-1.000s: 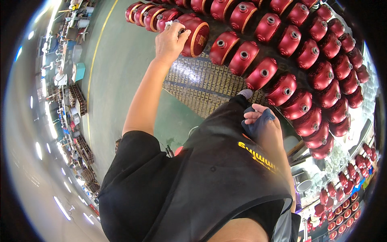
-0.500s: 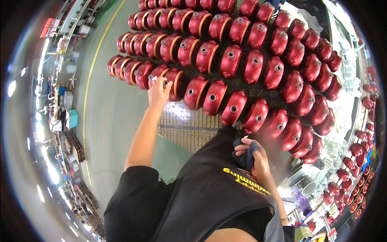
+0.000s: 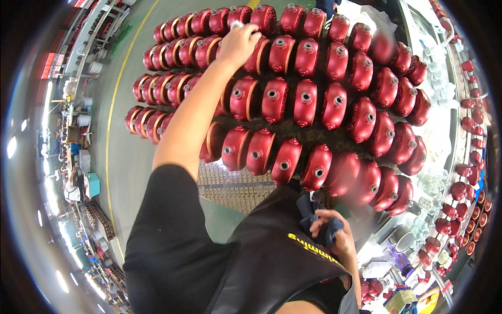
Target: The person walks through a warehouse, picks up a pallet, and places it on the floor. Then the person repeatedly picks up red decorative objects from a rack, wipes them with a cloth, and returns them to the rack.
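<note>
Rows of glossy red round metal housings (image 3: pixel 274 100) stand on edge before me, each with a grey, ring-like fitting on its side and some with a copper-coloured rim. My left hand (image 3: pixel 239 46) is stretched over the far rows, its fingers closed around a small whitish thing (image 3: pixel 237 24) that I cannot make out. Right by it is a red housing (image 3: pixel 263 20) in the farthest row; whether the fingers touch it I cannot tell. Close to my body, my right hand (image 3: pixel 341 238) grips a bunched dark blue cloth (image 3: pixel 329 231).
A patterned mat (image 3: pixel 222 183) lies on the green floor under the nearest row. At the right are clear plastic wrapping (image 3: pixel 436 183), a grey cup-like container (image 3: pixel 401 238) and more red parts (image 3: pixel 457 191) along a rack. A yellow line (image 3: pixel 111 125) runs along the floor at left.
My left hand has moved from the nearest row up and away to the far rows. My right hand, still holding the cloth, has dropped slightly, and the view has shifted.
</note>
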Action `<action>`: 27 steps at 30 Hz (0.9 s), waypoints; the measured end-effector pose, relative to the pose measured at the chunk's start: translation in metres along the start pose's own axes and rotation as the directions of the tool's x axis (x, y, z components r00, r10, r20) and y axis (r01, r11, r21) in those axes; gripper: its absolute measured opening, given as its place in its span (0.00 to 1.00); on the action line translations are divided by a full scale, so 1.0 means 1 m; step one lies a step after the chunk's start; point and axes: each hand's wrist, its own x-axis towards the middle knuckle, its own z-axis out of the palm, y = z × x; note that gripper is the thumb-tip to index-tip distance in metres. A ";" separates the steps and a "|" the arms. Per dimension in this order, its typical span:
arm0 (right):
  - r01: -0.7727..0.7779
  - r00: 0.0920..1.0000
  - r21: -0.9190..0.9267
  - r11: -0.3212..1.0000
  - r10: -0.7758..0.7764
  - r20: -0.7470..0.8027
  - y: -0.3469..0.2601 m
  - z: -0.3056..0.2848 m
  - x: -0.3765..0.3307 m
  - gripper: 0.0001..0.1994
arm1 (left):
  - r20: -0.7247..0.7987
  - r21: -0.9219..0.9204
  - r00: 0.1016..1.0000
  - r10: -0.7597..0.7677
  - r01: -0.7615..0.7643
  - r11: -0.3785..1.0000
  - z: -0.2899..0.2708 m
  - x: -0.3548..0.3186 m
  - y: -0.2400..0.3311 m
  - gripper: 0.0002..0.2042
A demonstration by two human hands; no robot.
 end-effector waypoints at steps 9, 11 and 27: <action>0.129 0.929 0.033 0.991 -0.109 -0.354 0.007 -0.008 -0.052 0.30 | 0.097 0.099 0.995 0.006 -0.015 0.995 0.149 0.162 0.014 0.20; 0.111 0.915 0.048 0.993 -0.083 -0.396 0.012 -0.010 -0.055 0.30 | 0.258 0.098 0.965 -0.042 0.017 0.995 0.157 0.171 0.026 0.19; 0.101 0.917 0.170 0.980 -0.025 -0.398 0.017 -0.016 -0.058 0.27 | 0.063 0.064 0.994 0.094 -0.098 0.993 0.148 0.176 0.037 0.15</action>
